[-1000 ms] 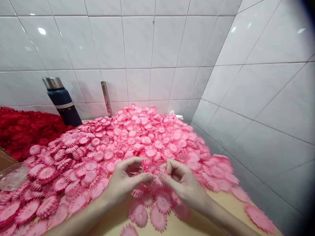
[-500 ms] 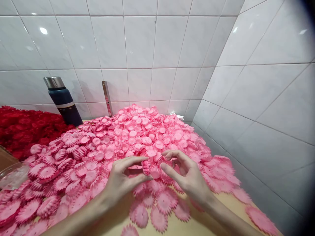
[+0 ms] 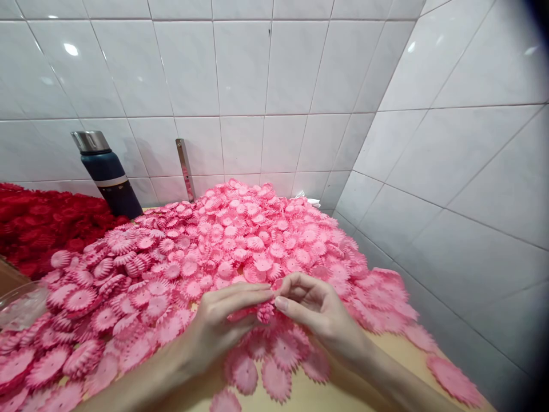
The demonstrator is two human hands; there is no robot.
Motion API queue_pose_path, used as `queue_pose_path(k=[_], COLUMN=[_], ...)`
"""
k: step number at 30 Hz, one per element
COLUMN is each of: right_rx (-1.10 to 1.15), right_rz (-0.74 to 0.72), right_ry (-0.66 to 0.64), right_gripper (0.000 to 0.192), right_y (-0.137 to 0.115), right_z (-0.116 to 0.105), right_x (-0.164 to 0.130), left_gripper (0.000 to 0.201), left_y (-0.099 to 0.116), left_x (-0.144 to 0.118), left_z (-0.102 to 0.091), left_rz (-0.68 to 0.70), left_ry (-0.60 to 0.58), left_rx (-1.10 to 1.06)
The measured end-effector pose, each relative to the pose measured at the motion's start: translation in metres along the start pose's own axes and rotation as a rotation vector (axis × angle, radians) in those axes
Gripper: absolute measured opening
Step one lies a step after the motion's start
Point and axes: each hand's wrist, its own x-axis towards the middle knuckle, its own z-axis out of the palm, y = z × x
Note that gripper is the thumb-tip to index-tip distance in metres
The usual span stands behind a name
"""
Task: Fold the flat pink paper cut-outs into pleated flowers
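Since half a second ago the two hands have closed toward each other: the right hand, which was spread open with fingers raised, has now curled down until its fingertips meet those of the left hand over a small stack of pink petals.

Behind and around both hands spreads a large heap of pink scalloped fabric flower petals (image 3: 240, 240), round and pleated, rising away from the hands toward the white glossy tiled wall (image 3: 240, 74). Far to the left of the left hand lies a second heap of red fabric flower petals (image 3: 38, 223). Under the wrists shows a light wooden tabletop (image 3: 309, 397), with loose flat pink petals scattered on it.

Beyond the left hand, against the wall, stands a dark blue cylindrical flask with a steel cap (image 3: 106, 171), upright. Just to its right a narrow metal strip (image 3: 185, 169) leans against the tiles. At the far left edge, level with the left forearm, is the rim of a clear plastic container (image 3: 21, 306).

The left hand (image 3: 223, 323) lies palm down, fingers stretched right. The right hand (image 3: 315, 312) is curled, thumb forward. Between them, pinched by both sets of fingertips, sits the small bunched stack of pink petals (image 3: 265, 312), just above the loose petals on the table.
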Motion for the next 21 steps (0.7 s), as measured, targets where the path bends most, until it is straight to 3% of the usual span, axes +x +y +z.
queue_pose_path(k=[6, 9, 13, 17, 21], right_rx=[0.047, 0.048, 0.037, 0.020, -0.066], right_rz=[0.014, 0.007, -0.008, -0.005, -0.046], right_ry=[0.013, 0.030, 0.074, 0.096, 0.059], right_gripper=[0.019, 0.020, 0.023, 0.024, 0.016], right_y=[0.001, 0.000, -0.001, 0.000, 0.000], right_z=[-0.001, -0.002, -0.002, -0.003, -0.003], right_x=[-0.001, -0.001, 0.001, 0.002, 0.000], left_gripper=[0.032, 0.029, 0.029, 0.032, 0.035], left_y=[-0.001, 0.002, 0.012, 0.016, 0.015], left_x=[-0.001, 0.000, 0.006, 0.011, 0.012], left_z=[0.001, 0.002, 0.004, 0.002, 0.001], left_rz=[-0.023, -0.178, -0.416, -0.472, -0.497], left_ry=[0.006, 0.068, 0.139, 0.209, 0.182], left_rx=[0.014, -0.062, -0.316, -0.421, -0.462])
